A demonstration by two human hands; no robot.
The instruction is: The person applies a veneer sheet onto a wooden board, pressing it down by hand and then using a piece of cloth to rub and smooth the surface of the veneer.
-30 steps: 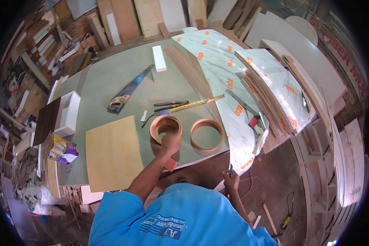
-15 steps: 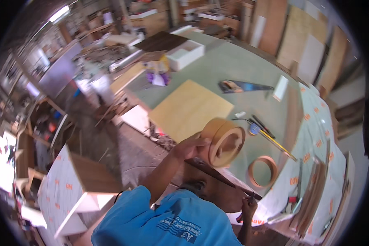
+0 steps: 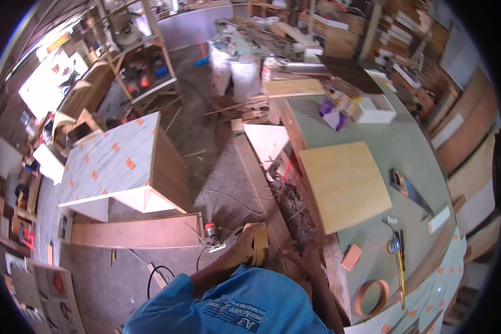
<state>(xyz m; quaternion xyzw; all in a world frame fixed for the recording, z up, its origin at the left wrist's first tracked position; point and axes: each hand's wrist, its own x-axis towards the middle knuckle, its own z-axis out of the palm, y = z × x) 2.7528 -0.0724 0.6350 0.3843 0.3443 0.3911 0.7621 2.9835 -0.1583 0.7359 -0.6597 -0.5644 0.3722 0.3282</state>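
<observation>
Wood bits and boards fill the messy shop around a green table (image 3: 406, 150). At about six o'clock, the left hand (image 3: 240, 249) grips a thin wooden ring (image 3: 259, 243) by its rim. It looks light, stiff, easy to crack. I cannot tell if the right hand (image 3: 305, 260) is open or shut.

Tan wooden ring (image 3: 258, 244), pale green table (image 3: 406, 150), blue shirt (image 3: 234, 306)

Your one head view looks steeply down from above your blue shoulder, taking in the workbench (image 3: 412, 161) rightward and the floor leftward.
</observation>
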